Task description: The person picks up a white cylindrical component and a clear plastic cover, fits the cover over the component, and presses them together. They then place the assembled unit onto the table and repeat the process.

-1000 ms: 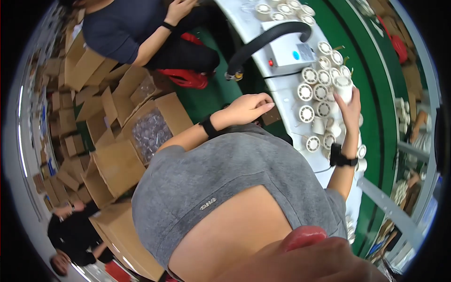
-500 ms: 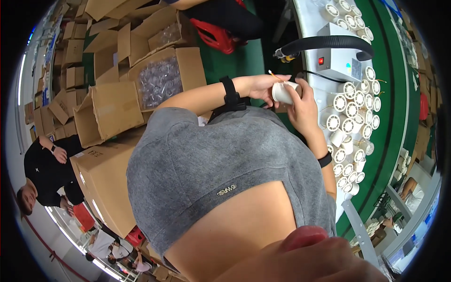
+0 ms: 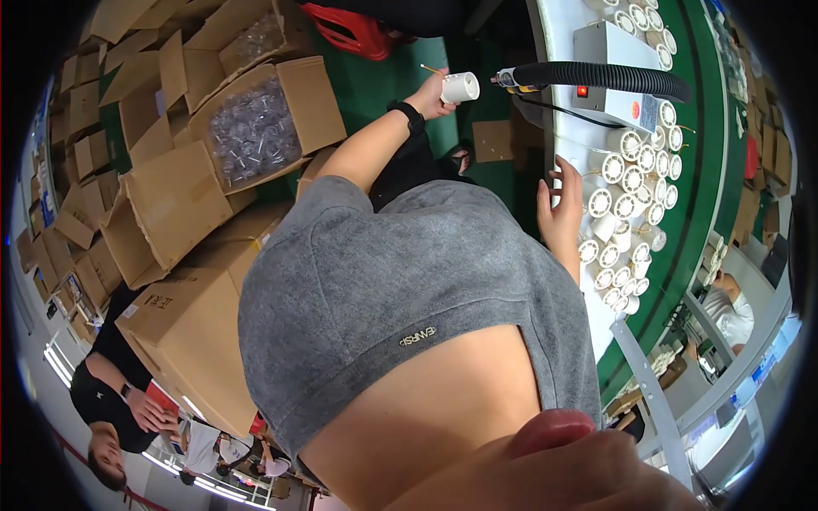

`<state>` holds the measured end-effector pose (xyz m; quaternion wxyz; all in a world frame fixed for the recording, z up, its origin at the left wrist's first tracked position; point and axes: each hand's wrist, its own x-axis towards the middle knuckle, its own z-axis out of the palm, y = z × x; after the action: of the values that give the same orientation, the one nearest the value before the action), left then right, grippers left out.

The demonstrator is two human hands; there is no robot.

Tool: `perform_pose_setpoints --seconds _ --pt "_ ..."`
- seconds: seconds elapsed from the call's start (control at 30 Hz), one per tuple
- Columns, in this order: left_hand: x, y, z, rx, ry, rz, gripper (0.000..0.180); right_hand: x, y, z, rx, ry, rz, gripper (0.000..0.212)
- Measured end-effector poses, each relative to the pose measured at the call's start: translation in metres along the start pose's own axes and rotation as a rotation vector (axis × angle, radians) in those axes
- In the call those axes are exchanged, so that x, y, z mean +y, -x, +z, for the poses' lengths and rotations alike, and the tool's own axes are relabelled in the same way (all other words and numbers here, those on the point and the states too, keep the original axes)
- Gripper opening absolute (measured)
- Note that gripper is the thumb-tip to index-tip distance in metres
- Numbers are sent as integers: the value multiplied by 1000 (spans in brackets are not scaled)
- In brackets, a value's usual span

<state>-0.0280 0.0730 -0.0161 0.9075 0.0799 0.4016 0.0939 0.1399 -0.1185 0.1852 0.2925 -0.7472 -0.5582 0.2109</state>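
Observation:
My left hand is held out away from my body, its fingers closed around a white cylindrical plastic housing. A thin orange wire sticks out beside the fingers. The housing's round opening faces the nozzle at the end of a black corrugated hose, with a small gap between them. At the table's near edge my right hand is open, fingers apart, holding nothing. Several similar white round housings with spoked ends stand grouped beside it on the white table.
A grey metal box with a red switch carries the corrugated hose. To the left, an open carton contains clear plastic parts, among other cardboard boxes. A red stool stands ahead. A person in black is at lower left.
My left hand has carried the housing forward and left to near the hose nozzle. My right hand has let go of it and moved back to the table edge.

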Motion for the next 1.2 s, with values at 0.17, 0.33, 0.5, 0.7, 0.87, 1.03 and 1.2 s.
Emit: perform_pose_setpoints --seconds 0.17,0.33,0.5,0.7,0.87,1.03,1.2 --pt "-5 -22 -1 206 -317 144 38 3 1 -1 18 11 55 38" --pt "-15 -22 20 400 -660 516 37 6 1 -1 15 8 93 38" --pt "-19 7 53 531 -1184 914 36 12 2 -4 15 -7 92 36" --pt "-14 25 52 497 -1427 1224 32 -3 -28 -47 95 -66 -7 32" --pt "1 34 17 464 -1340 1125 31 -75 -101 -135 232 -163 -151 23" --pt "11 37 -30 560 -969 848 28 -114 -241 -152 -228 359 -296 27" --pt "19 51 -59 312 -197 430 28 -93 -372 -64 -642 990 240 53"
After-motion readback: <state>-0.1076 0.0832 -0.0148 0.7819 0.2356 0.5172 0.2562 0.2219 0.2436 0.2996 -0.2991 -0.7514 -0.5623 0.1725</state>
